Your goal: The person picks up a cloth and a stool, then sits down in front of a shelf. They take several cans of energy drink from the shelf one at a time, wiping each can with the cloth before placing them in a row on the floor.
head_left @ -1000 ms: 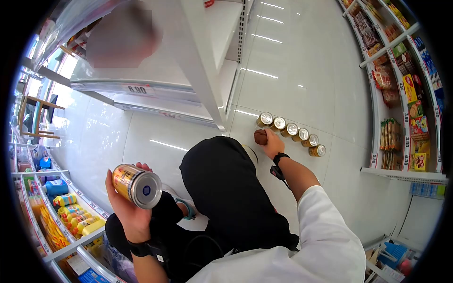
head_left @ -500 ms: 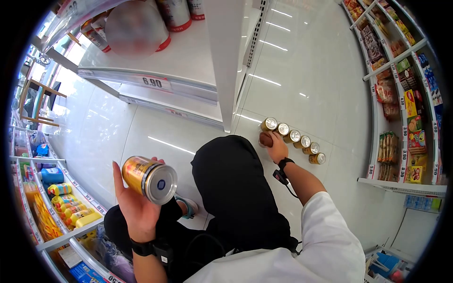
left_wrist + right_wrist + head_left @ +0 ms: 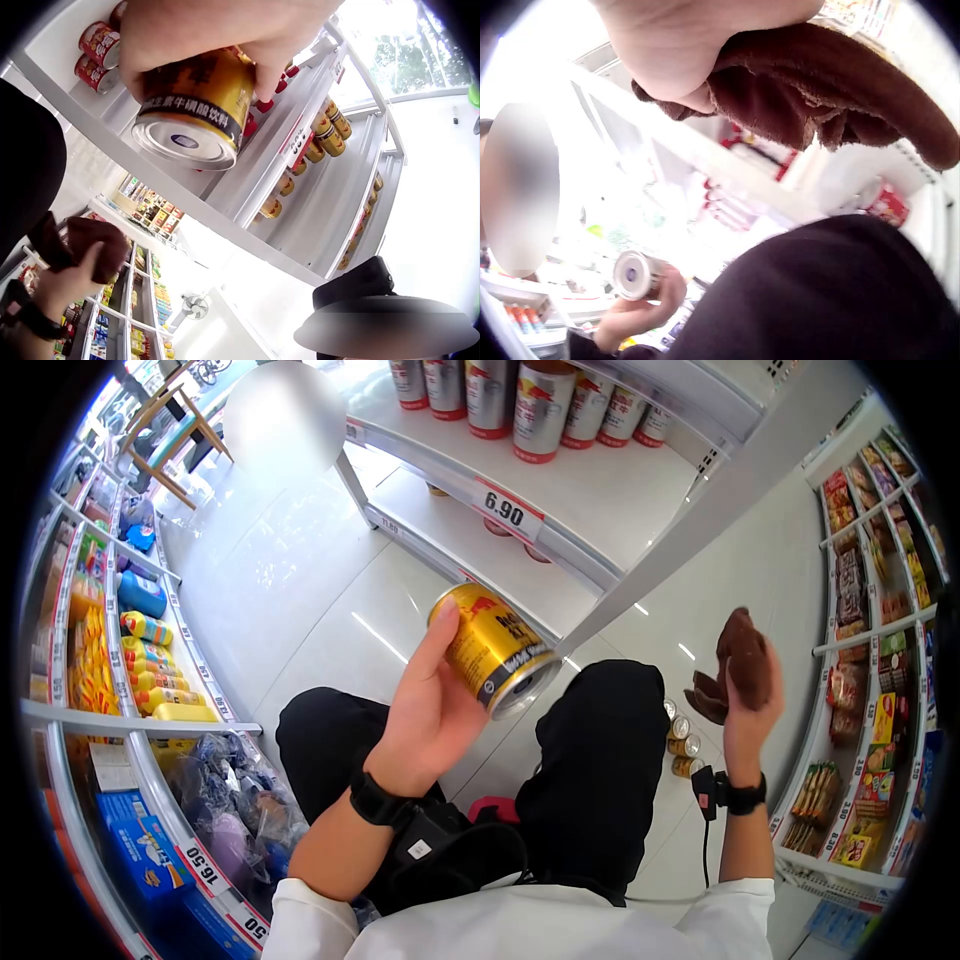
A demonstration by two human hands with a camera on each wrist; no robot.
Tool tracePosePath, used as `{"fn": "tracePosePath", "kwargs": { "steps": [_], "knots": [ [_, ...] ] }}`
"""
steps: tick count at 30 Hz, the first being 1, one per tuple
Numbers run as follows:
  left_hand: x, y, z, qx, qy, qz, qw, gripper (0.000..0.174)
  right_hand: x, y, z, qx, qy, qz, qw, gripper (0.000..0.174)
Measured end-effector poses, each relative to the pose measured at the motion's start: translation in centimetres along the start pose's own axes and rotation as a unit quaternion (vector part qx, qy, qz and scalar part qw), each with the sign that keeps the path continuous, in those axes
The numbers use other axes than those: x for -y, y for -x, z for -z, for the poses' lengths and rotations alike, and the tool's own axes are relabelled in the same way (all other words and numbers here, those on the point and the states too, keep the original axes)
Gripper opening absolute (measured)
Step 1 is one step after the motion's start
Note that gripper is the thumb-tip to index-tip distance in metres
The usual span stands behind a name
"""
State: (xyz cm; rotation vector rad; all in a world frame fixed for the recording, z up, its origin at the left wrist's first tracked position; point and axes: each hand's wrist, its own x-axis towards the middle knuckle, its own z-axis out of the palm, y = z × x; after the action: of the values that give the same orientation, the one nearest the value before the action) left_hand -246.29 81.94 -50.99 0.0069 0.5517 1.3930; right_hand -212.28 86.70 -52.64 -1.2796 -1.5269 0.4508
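My left hand grips a gold drink can, tilted, in front of the shelf unit. Its thumb lies along the can's side, and in the left wrist view the silver base of the can faces the camera. Off to the right, my right hand holds a crumpled brown cloth, raised above the floor. The cloth hangs in folds from the fingers in the right wrist view. Several gold cans stand on the floor beyond my right knee, partly hidden by it.
Ahead is a white shelf unit bearing tall silver-and-red cans above a 6.90 price tag. Snack shelves line the right side. On the left, shelves hold yellow bottles and a plastic-wrapped bundle.
The right hand has lifted the cloth away from the row of cans on the floor. The left hand has raised its can toward the shelf unit, and the head view has turned left.
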Motion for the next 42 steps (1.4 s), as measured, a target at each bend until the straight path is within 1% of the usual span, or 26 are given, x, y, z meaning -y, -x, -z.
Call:
{"fn": "tracePosePath", "kwargs": {
  "steps": [2, 3, 5, 6, 7, 8, 9, 10, 11, 13, 14, 16, 17, 19, 23, 25, 27, 29, 30, 32, 35, 37, 38, 39, 40, 42],
  "knots": [
    [-0.1, 0.3, -0.5, 0.012, 0.009, 0.026, 1.000, 0.063, 5.3, -1.4, -0.5, 0.063, 0.000, 0.062, 0.996, 0.048],
    [-0.2, 0.6, -0.7, 0.016, 0.011, 0.021, 1.000, 0.063, 8.4, -1.9, -1.5, 0.098, -0.049, 0.068, 0.992, 0.045],
    [-0.5, 1.3, -1.0, 0.077, -0.072, 0.029, 0.994, 0.061, 12.1, -3.0, -3.5, 0.175, -0.022, 0.144, 0.974, 0.043],
    [-0.5, 1.6, -1.4, 0.073, -0.127, -0.018, 0.989, 0.061, 13.0, -3.3, -5.3, 0.183, -0.057, 0.169, 0.967, 0.048],
    [-0.6, 1.7, -1.1, 0.074, -0.126, -0.023, 0.989, 0.061, 13.7, -3.6, -7.1, 0.191, -0.092, 0.192, 0.958, 0.054],
    [-0.7, 1.6, -0.7, 0.066, -0.368, -0.233, 0.898, 0.063, 14.1, -3.9, -9.2, 0.175, -0.121, 0.242, 0.946, 0.055],
    [-0.9, 1.6, -0.5, 0.047, -0.571, -0.417, 0.706, 0.067, 14.5, -4.0, -11.1, 0.158, -0.151, 0.292, 0.931, 0.055],
    [-1.1, 2.0, -0.7, 0.037, -0.613, -0.464, 0.639, 0.074, 15.1, -3.6, -12.5, 0.155, -0.146, 0.295, 0.932, 0.058],
    [-1.2, 1.8, -0.1, 0.023, -0.631, -0.477, 0.611, 0.069, 15.9, -3.2, -13.6, 0.163, -0.146, 0.299, 0.929, 0.059],
    [-2.1, 1.8, 0.4, 0.025, -0.646, -0.506, 0.571, 0.068, 14.4, -2.0, -15.8, 0.177, -0.126, 0.310, 0.925, 0.060],
    [-2.4, 1.9, 0.7, 0.018, -0.649, -0.506, 0.567, 0.068, 14.0, -1.4, -16.6, 0.181, -0.133, 0.310, 0.924, 0.060],
    [-2.8, 2.1, 1.2, 0.021, -0.696, -0.520, 0.495, 0.069, 13.3, -0.3, -17.4, 0.260, -0.164, 0.232, 0.923, 0.058],
    [-2.7, 2.2, 1.4, 0.020, -0.698, -0.515, 0.497, 0.069, 13.2, 0.0, -17.3, 0.263, -0.165, 0.226, 0.923, 0.058],
    [-2.5, 2.3, 1.4, 0.015, -0.713, -0.497, 0.495, 0.067, 13.1, 0.0, -17.2, 0.217, -0.157, 0.252, 0.930, 0.054],
    [-2.3, 2.4, 1.7, -0.008, -0.714, -0.480, 0.510, 0.066, 12.2, 0.9, -17.8, 0.234, -0.205, 0.245, 0.918, 0.052],
    [-2.5, 2.2, 2.5, -0.036, -0.717, -0.475, 0.508, 0.064, 11.9, 1.5, -18.2, 0.280, -0.201, 0.270, 0.899, 0.051],
    [-3.0, 2.4, 2.2, -0.029, -0.719, -0.474, 0.508, 0.063, 12.3, 1.7, -18.7, 0.272, -0.244, 0.246, 0.898, 0.050],
    [-3.0, 2.4, 2.3, -0.023, -0.719, -0.471, 0.511, 0.061, 12.5, 1.5, -18.7, 0.303, -0.292, 0.188, 0.887, 0.048],
    [-2.9, 2.3, 2.5, -0.016, -0.715, -0.468, 0.520, 0.059, 12.5, 1.3, -18.5, 0.305, -0.291, 0.187, 0.887, 0.048],
    [-2.8, 2.1, 2.9, -0.009, -0.710, -0.465, 0.529, 0.057, 12.4, 0.9, -18.2, 0.380, -0.278, 0.197, 0.860, 0.050],
    [-3.2, 2.3, 3.2, -0.021, -0.727, -0.462, 0.507, 0.053, 12.4, 0.9, -17.8, 0.417, -0.304, 0.193, 0.835, 0.053],
    [-3.6, 2.4, 3.0, -0.050, -0.741, -0.498, 0.447, 0.051, 12.8, 0.2, -17.2, 0.436, -0.325, 0.184, 0.819, 0.051],
    [-3.8, 2.5, 2.8, -0.050, -0.742, -0.498, 0.447, 0.051, 12.8, -0.2, -16.7, 0.459, -0.269, 0.202, 0.822, 0.048],
    [-4.0, 2.7, 2.5, -0.057, -0.742, -0.516, 0.424, 0.052, 12.8, -0.4, -16.5, 0.481, -0.212, 0.219, 0.822, 0.047],
    [-4.1, 2.7, 2.4, -0.064, -0.742, -0.533, 0.402, 0.054, 12.7, -0.4, -16.5, 0.481, -0.213, 0.218, 0.822, 0.047],
    [-4.0, 2.5, 2.5, -0.059, -0.741, -0.537, 0.398, 0.055, 12.4, -0.5, -16.7, 0.415, -0.148, 0.251, 0.862, 0.044]
  ]
}}
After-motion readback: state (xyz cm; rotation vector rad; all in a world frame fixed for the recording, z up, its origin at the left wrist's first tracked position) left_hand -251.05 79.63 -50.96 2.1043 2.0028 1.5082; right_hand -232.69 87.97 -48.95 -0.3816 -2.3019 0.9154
